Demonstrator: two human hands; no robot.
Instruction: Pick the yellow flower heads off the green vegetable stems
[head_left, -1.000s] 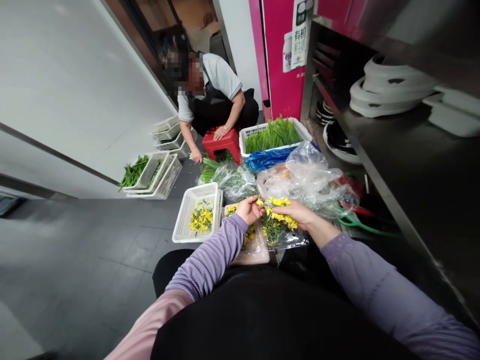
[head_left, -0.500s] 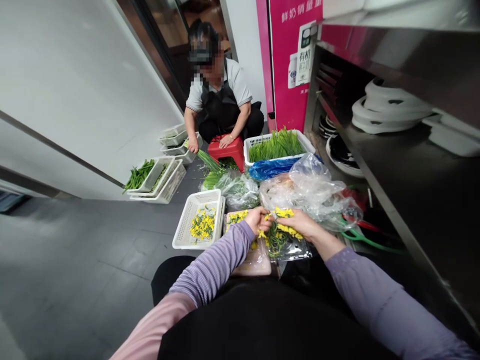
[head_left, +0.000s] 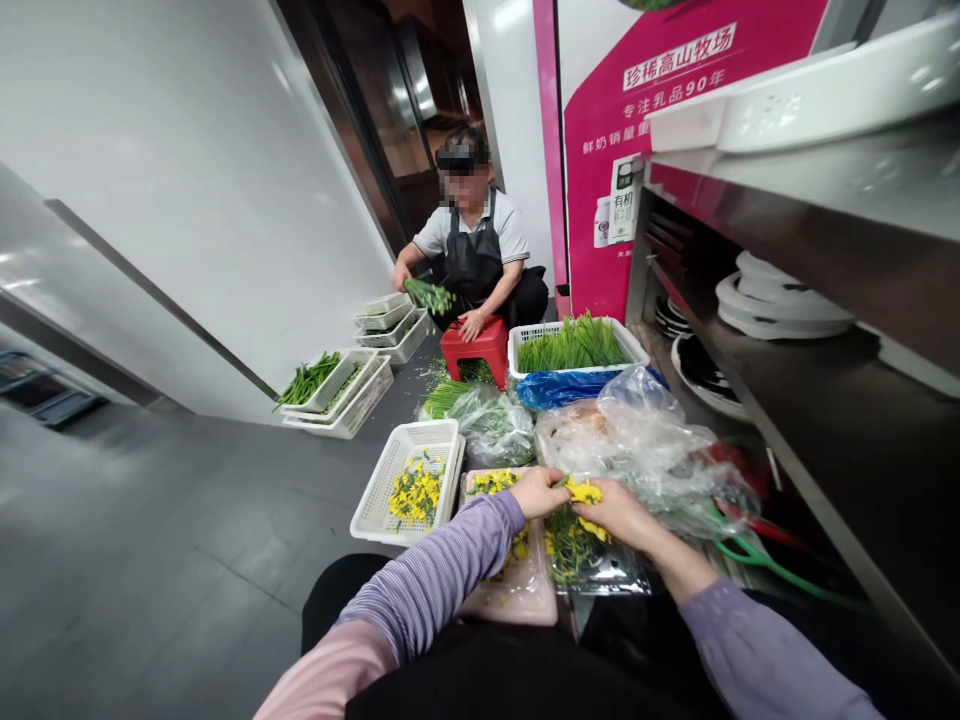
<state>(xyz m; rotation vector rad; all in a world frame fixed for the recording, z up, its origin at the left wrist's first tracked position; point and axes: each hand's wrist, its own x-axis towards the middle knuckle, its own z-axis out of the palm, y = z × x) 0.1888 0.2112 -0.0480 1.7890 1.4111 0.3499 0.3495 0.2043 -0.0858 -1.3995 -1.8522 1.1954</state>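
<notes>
My right hand (head_left: pixel 619 512) is closed around a small bunch of yellow flowers (head_left: pixel 583 490) on green stems. Pinched at the left side of that bunch are the fingers of my left hand (head_left: pixel 538 492); their tips are partly hidden. Below the hands, more flowers with green stems (head_left: pixel 570 552) lie in a clear plastic tray (head_left: pixel 637 580). To its left is a pinkish board (head_left: pixel 510 605) with yellow flower heads (head_left: pixel 491 481) at its far end. A white perforated basket (head_left: pixel 367 505), left of the board, holds loose yellow flowers (head_left: pixel 415 492).
Across from me a co-worker (head_left: pixel 476 250) squats behind a red stool (head_left: pixel 480 345), holding green stalks (head_left: pixel 429 294). Plastic bags (head_left: pixel 622 430) and a basket of green stalks (head_left: pixel 641 352) lie ahead. A steel shelf (head_left: pixel 795 400) with dishes borders the right; stacked baskets (head_left: pixel 360 405) stand left.
My view has tilted up, so the scene sits lower. My left fingers have closed in on the bunch in my right hand. The co-worker has raised the green stalks above the stool.
</notes>
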